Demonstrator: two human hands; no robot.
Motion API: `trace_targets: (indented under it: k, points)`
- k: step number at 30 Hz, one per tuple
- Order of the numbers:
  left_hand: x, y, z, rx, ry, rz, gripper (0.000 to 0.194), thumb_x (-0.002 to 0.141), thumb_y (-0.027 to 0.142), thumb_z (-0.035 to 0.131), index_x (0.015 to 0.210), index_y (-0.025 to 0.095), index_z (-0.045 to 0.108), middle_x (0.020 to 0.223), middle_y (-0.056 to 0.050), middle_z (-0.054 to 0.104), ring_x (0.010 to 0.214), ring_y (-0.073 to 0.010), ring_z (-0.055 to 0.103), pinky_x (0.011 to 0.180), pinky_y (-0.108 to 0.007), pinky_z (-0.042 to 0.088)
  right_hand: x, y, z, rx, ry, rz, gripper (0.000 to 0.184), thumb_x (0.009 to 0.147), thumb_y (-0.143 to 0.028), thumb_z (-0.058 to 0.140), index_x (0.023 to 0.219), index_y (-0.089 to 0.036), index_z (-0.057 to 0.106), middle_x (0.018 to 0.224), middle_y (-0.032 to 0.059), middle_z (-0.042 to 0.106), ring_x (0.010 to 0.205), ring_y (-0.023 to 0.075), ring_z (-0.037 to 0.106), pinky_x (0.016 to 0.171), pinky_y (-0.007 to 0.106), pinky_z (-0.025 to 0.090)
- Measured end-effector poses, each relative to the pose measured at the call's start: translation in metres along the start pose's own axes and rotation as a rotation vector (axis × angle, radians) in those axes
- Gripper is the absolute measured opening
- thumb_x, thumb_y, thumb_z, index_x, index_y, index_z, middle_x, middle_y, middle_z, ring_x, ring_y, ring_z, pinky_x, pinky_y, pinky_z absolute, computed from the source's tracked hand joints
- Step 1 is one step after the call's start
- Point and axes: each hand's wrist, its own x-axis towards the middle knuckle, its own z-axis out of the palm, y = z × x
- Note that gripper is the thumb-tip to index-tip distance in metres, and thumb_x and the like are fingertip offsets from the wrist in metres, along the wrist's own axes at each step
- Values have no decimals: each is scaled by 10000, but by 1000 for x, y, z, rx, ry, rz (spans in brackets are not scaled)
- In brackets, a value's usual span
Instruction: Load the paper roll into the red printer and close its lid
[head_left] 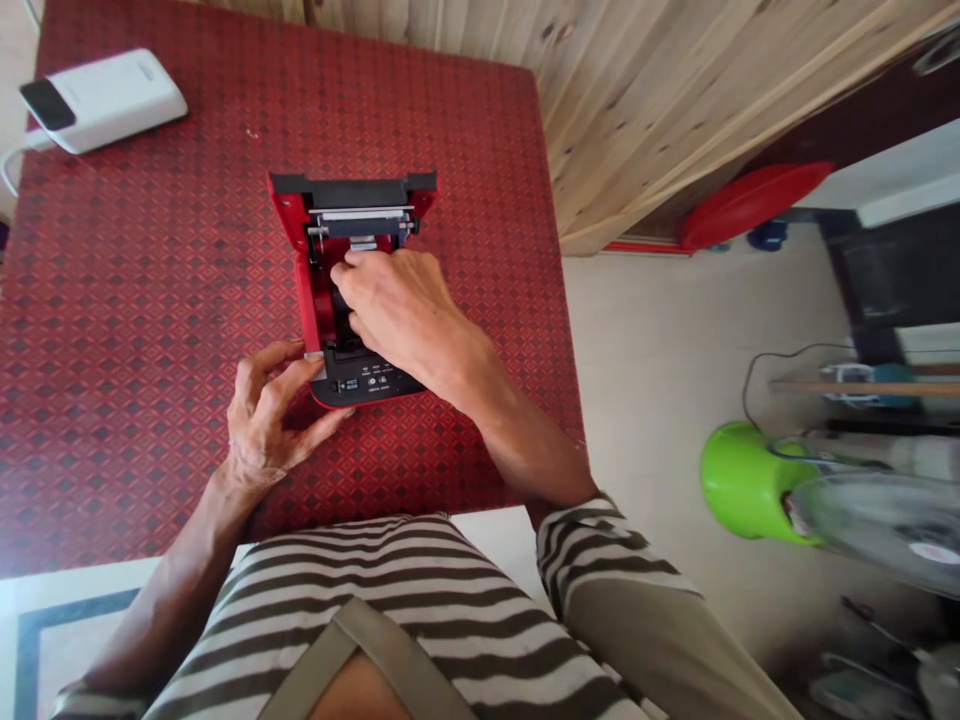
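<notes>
A small red and black printer [324, 391] sits on the table with its lid [352, 190] raised, showing a roller and metal bar. At its near left corner, my left hand [264, 410] grips the casing, fingers on the side and top edge, thumb along the front. My right hand [409, 310] reaches down into the compartment from the right, its fingers curled. Whatever those fingertips hold or press is hidden beneath the hand. Small white labels and symbols mark the black front panel.
A red patterned cover lies over the table [150, 300]. At the far left corner rests a white power bank [120, 100] with a cable. Wooden panelling [480, 35] borders the far edge. Down on the floor to the right are a green bucket [739, 485] and a fan [885, 525].
</notes>
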Motion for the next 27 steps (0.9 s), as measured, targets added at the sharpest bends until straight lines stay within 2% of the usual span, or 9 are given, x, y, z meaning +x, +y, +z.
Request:
trace_targets:
  k: [2, 7, 9, 12, 15, 17, 20, 24, 27]
  points:
    - [0, -1, 0, 1, -5, 0, 815, 1065, 440, 1101, 1772, 376, 701, 1558, -141, 837, 1378, -357, 883, 1139, -518, 804, -1, -7, -19, -58, -129, 46, 445, 1175, 0, 666, 1507, -200, 887, 1433, 157, 922, 1321, 378, 906, 1163, 540, 741]
    - [0, -3, -1, 39, -3, 20, 788, 1084, 495, 1078, 1756, 355, 692, 1553, -127, 828, 1328, -332, 886, 1110, -493, 799, -13, -13, -30, -20, -82, 77, 445, 1158, -19, 679, 1512, -209, 870, 1422, 141, 918, 1250, 356, 904, 1094, 493, 732]
    - [0, -3, 0, 60, -10, 13, 742, 1108, 516, 1048, 1742, 355, 697, 1542, -130, 830, 1317, -334, 887, 1105, -504, 800, -24, -5, -27, 42, 1, 78, 390, 1167, -56, 694, 1470, -224, 871, 1410, 111, 914, 1217, 326, 902, 1080, 468, 732]
    - [-1, -3, 1, 69, -3, -6, 688, 1115, 543, 1039, 1698, 360, 723, 1508, -128, 836, 1309, -334, 886, 1103, -516, 799, -43, 20, -27, 241, 226, 43, 252, 1140, -160, 774, 1358, -243, 867, 1383, 71, 910, 1121, 267, 887, 1050, 432, 734]
    - [-3, -2, 3, 41, 13, -22, 710, 1083, 547, 1075, 1674, 355, 731, 1519, -118, 826, 1316, -329, 873, 1111, -525, 798, -58, 59, -25, 535, 429, 73, 188, 1068, -343, 899, 1233, -281, 836, 1226, 27, 906, 871, 215, 811, 829, 392, 704]
    - [-5, -3, 3, 12, 10, -52, 727, 1078, 545, 1082, 1681, 362, 720, 1554, -110, 809, 1349, -330, 857, 1140, -542, 795, -60, 86, -15, 697, 480, 168, 312, 1064, -554, 944, 1213, -316, 808, 1140, 7, 883, 734, 198, 717, 677, 385, 627]
    - [-8, -3, 3, -3, -13, -113, 704, 1086, 533, 1071, 1678, 402, 713, 1586, -92, 797, 1385, -335, 847, 1188, -564, 784, -53, 117, 16, 863, 515, 294, 517, 1018, -782, 957, 1211, -347, 755, 1198, 12, 873, 726, 196, 689, 634, 384, 602]
    - [-6, -3, 2, -1, 0, -94, 775, 1063, 522, 1087, 1724, 447, 690, 1567, -86, 809, 1369, -355, 851, 1163, -572, 784, -41, 130, 66, 884, 518, 372, 488, 994, -707, 978, 1153, -342, 695, 1115, 1, 835, 806, 219, 744, 768, 412, 670]
    - [-2, -3, -1, 27, -16, -51, 840, 1080, 492, 1077, 1799, 449, 646, 1565, -91, 808, 1376, -355, 845, 1159, -563, 777, -39, 126, 88, 850, 433, 393, 387, 993, -569, 954, 1162, -344, 688, 1036, -33, 838, 801, 221, 755, 821, 418, 683]
